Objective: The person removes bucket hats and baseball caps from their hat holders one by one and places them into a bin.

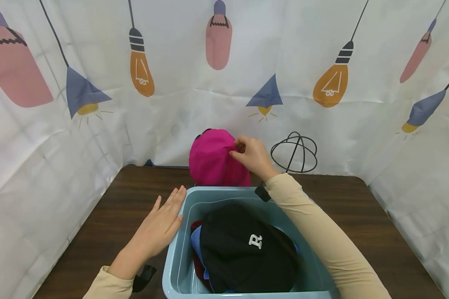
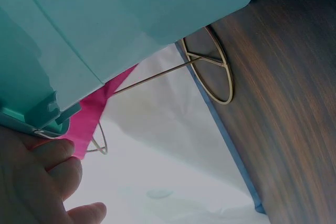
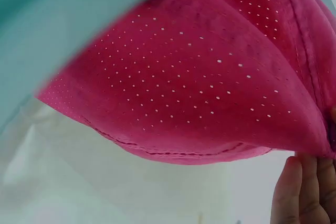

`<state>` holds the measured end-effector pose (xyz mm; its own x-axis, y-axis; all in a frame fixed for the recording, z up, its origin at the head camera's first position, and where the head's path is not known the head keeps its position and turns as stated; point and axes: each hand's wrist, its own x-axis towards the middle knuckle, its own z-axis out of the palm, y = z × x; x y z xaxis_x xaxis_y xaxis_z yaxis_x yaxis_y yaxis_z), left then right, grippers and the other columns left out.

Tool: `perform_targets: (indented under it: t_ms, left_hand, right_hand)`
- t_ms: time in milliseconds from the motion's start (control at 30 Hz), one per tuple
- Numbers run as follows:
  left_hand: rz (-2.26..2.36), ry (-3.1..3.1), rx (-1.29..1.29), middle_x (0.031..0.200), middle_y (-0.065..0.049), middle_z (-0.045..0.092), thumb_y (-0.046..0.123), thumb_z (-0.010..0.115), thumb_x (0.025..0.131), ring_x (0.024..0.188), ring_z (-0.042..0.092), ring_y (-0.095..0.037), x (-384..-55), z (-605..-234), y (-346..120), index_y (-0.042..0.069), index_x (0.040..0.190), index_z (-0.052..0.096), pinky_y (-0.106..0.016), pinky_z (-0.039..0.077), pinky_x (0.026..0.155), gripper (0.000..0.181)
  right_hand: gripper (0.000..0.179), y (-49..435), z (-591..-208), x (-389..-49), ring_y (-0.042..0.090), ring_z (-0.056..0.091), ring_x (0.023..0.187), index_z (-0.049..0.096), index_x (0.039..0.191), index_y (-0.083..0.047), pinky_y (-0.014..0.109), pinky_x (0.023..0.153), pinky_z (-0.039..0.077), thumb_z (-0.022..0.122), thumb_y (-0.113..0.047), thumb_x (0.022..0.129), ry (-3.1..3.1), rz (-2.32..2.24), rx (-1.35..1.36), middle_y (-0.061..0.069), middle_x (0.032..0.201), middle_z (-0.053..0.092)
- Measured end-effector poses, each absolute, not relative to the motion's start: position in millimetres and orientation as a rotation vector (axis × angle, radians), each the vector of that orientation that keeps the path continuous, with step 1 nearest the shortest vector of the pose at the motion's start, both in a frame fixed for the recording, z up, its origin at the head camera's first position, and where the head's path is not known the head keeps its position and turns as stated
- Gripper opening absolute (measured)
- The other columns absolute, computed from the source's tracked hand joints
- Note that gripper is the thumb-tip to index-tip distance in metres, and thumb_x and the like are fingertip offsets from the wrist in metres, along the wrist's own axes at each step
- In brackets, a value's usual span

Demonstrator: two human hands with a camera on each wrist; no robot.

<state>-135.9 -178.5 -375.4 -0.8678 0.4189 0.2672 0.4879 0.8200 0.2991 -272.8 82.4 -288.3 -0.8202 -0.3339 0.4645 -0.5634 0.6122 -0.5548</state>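
Observation:
A bright pink cap (image 1: 217, 160) sits behind the bin, over a wire stand (image 2: 228, 72) whose ring base shows in the left wrist view. My right hand (image 1: 255, 155) pinches the cap's right side between thumb and fingers. Small perforations cover the pink cloth (image 3: 184, 77) in the right wrist view. My left hand (image 1: 159, 224) lies with straight fingers against the left rim of a light blue plastic bin (image 1: 224, 190). Inside the bin is a black cap (image 1: 243, 261) with a white letter R, on top of blue and dark red cloth items partly hidden beneath it.
Right of the pink cap stands a bare black wire hat stand (image 1: 295, 153) with a domed top. Everything rests on a dark wooden table (image 1: 359, 216). White curtains (image 1: 172, 120) printed with lamps and bulbs enclose its back and sides.

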Motion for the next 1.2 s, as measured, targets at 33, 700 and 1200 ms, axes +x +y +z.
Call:
perform_targets:
  t_ms: [33, 700, 1200]
  left_hand:
    - [-0.537, -2.812, -0.709, 0.154, -0.014, 0.023, 0.021, 0.042, 0.099, 0.141, 0.018, -0.03, -136, -375, -179, -0.001, 0.149, 0.021, -0.059, 0.011, 0.109, 0.058]
    - [-0.56, -2.813, -0.702, 0.153, -0.015, 0.023, 0.021, 0.043, 0.098, 0.141, 0.019, -0.031, -133, -374, -180, -0.001, 0.148, 0.022, -0.059, 0.011, 0.109, 0.058]
    - [-0.551, -2.809, -0.706, 0.153, -0.014, 0.023, 0.022, 0.044, 0.098, 0.141, 0.019, -0.033, -133, -374, -181, -0.001, 0.148, 0.023, -0.06, 0.011, 0.109, 0.059]
  right_hand:
    - [0.016, 82, -286, -272, 0.021, 0.06, 0.071, 0.065, 0.092, 0.001, 0.031, 0.068, 0.05, 0.072, -0.009, 0.082, -2.515, 1.027, 0.721, 0.011, 0.08, 0.066]
    - [0.01, 84, -252, -257, 0.021, 0.06, 0.08, 0.062, 0.089, 0.001, 0.035, 0.072, 0.053, 0.069, -0.004, 0.084, -2.262, 1.074, 0.726, 0.012, 0.086, 0.064]
    - [0.011, 91, -244, -253, 0.015, 0.05, 0.067, 0.051, 0.095, 0.0, 0.024, 0.063, 0.04, 0.059, -0.007, 0.093, -2.184, 1.388, 0.738, 0.011, 0.081, 0.063]
